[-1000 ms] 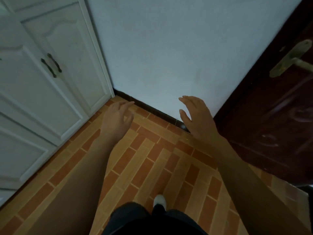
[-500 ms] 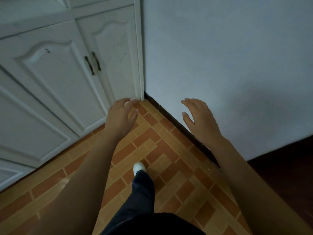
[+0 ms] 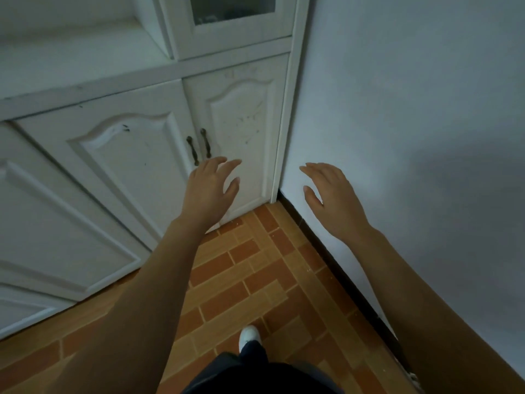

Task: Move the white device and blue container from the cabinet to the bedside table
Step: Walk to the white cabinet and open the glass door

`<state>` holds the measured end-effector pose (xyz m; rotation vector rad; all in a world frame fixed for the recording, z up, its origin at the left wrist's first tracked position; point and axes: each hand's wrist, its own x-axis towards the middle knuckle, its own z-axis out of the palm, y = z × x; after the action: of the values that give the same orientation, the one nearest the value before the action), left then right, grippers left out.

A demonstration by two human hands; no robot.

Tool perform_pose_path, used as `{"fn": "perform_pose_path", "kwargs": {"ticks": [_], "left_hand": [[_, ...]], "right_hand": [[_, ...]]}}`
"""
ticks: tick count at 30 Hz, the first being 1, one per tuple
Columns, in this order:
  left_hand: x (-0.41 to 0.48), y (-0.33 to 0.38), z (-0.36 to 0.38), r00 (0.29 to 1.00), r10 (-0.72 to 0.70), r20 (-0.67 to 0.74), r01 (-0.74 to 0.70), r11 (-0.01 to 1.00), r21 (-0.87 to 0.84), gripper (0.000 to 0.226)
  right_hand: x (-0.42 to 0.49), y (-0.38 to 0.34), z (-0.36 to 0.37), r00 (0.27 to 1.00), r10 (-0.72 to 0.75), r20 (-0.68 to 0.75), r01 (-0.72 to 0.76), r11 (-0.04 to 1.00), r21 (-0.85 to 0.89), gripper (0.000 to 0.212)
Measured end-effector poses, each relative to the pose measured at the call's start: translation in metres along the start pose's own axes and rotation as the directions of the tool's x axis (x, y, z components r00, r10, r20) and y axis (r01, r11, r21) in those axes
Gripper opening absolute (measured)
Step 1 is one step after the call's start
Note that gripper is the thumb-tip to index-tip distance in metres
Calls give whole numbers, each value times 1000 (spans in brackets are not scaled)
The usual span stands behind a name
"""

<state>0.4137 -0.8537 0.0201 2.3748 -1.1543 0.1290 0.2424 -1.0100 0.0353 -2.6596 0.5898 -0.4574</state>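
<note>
- The step in hand looks like the approach: a person stands on the orange-and-tan brick-pattern tiled floor [image 3: 255,280], facing the white wooden cabinet [image 3: 113,177] with arched panel doors that fills the left and far side.
- The left hand [image 3: 208,191] hangs in front of the right-hand lower door, its fingers loosely spread and holding nothing, just near the pair of dark metal bar handles [image 3: 200,149] (not touching them, as far as can be judged).
- The right hand [image 3: 332,197] is raised before the plain pale wall [image 3: 412,123] on the right, fingers open and empty.
- Neither the white device nor the blue container is visible; they may sit behind the shut lower doors or the far glass-paned door [image 3: 233,9], whose contents are too dim to tell.
- The next move probably calls for gripping a handle and pulling a door open.
</note>
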Motion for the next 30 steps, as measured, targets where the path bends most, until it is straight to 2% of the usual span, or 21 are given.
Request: {"fn": "perform_pose_path", "kwargs": {"ticks": [8, 16, 22, 30], "left_hand": [[14, -49, -21, 986, -153, -63, 156, 986, 54, 38], [11, -75, -55, 947, -270, -174, 294, 946, 134, 40], [44, -70, -82, 931, -252, -266, 301, 939, 167, 41], [115, -48, -133, 897, -116, -427, 230, 947, 225, 39]], "right_hand": [[73, -20, 27, 980, -187, 62, 185, 982, 36, 39], [124, -56, 41, 919, -375, 121, 367, 927, 83, 40], [165, -68, 19, 887, -457, 60, 450, 887, 99, 44], [233, -91, -52, 829, -538, -150, 552, 831, 74, 40]]}}
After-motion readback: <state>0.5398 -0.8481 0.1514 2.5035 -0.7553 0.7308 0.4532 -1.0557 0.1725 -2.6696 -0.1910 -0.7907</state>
